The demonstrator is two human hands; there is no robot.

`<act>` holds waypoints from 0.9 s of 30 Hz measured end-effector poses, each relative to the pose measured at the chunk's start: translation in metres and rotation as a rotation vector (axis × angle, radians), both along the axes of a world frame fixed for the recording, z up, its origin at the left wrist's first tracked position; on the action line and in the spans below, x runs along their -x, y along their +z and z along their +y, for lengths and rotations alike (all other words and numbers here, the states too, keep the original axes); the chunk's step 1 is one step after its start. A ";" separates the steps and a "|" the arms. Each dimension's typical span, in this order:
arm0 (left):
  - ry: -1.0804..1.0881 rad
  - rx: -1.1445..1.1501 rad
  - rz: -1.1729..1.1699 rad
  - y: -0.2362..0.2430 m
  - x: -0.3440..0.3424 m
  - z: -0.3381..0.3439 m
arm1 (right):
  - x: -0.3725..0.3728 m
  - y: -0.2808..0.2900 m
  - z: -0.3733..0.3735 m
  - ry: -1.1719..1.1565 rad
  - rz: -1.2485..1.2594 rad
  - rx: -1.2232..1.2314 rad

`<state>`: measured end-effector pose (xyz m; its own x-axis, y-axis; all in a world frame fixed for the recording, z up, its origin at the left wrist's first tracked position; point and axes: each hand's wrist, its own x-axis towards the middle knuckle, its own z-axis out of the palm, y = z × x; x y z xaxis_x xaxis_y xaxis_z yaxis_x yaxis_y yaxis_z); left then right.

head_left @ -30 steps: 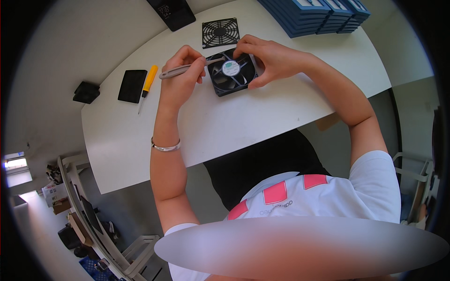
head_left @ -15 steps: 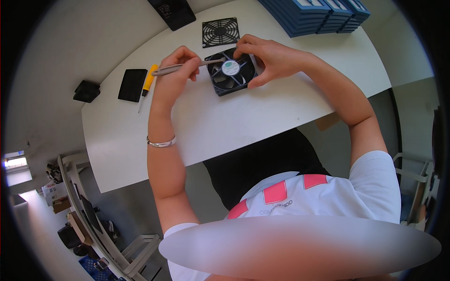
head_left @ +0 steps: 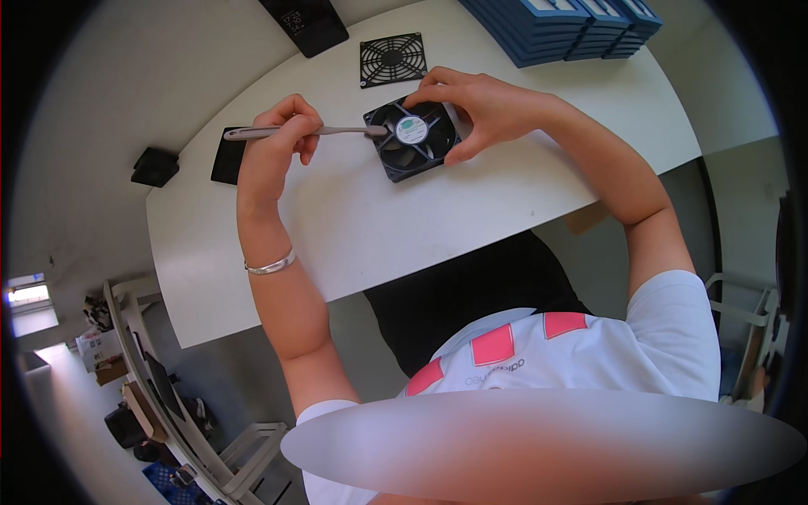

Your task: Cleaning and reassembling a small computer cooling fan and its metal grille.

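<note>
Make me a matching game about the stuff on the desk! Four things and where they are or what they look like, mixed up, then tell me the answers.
Things:
1. brush
2. fan
3. grille
4. stack

Clues:
A. lying flat on the white desk, just beyond the fan
B. mostly blue, at the far right
C. held in the left hand
D. gripped at its edges by the right hand

Right pairs:
1-C, 2-D, 3-A, 4-B
</note>
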<state>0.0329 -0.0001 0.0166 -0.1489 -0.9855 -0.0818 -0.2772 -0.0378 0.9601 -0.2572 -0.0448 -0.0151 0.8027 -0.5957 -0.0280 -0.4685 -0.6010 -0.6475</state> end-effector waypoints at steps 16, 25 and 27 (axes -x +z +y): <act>0.041 0.056 -0.063 -0.005 0.013 0.000 | 0.001 -0.013 -0.004 0.018 -0.076 0.101; 0.090 0.121 0.039 -0.002 0.010 0.001 | 0.001 -0.004 -0.001 -0.001 -0.013 0.031; 0.059 0.106 -0.011 -0.009 0.018 0.000 | 0.001 -0.005 -0.002 0.005 -0.021 0.048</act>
<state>0.0154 -0.0001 0.0072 -0.0904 -0.9957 0.0224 -0.2883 0.0477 0.9564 -0.2583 -0.0465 -0.0200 0.8057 -0.5920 0.0178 -0.4519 -0.6338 -0.6278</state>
